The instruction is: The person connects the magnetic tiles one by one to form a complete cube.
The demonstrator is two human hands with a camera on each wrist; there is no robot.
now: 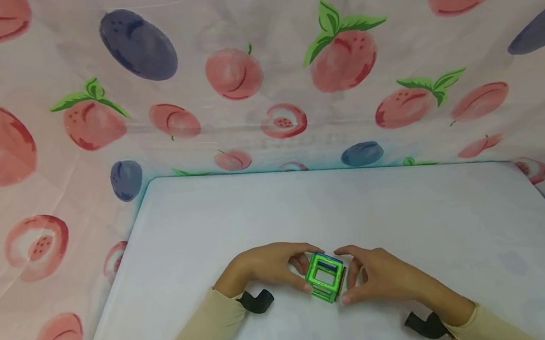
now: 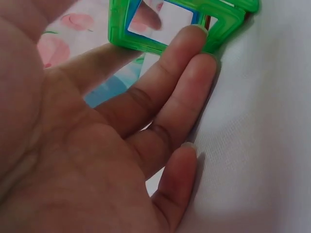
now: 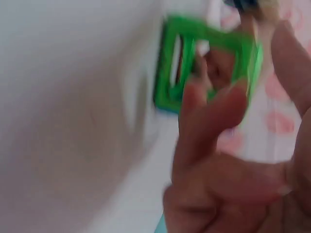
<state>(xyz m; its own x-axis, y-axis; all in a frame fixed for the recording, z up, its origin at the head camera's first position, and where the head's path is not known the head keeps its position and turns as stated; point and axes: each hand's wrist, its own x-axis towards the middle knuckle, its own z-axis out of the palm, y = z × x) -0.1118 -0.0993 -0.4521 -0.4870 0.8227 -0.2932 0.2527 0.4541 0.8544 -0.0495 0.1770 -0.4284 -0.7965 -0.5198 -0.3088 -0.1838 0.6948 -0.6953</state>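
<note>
A small cube built of magnetic tiles (image 1: 323,286), mostly green with a blue edge at the back and a reddish tile on its right side, stands on the white tabletop. My left hand (image 1: 278,262) holds it from the left, index finger at the far corner and thumb at the near one. In the left wrist view, two fingertips (image 2: 187,43) lie against the green frame (image 2: 116,29). Just right of the cube is my right hand (image 1: 385,275), its fingers loosely bent and thumb apart from them. Its fingertips overlap the blurred cube (image 3: 243,58) in the right wrist view.
The white table (image 1: 237,213) stretches away behind the hands and to both sides. A fruit-printed cloth (image 1: 293,89) hangs behind it and at the sides. Each wrist carries a black camera mount (image 1: 258,302) over a beige sleeve (image 1: 200,335).
</note>
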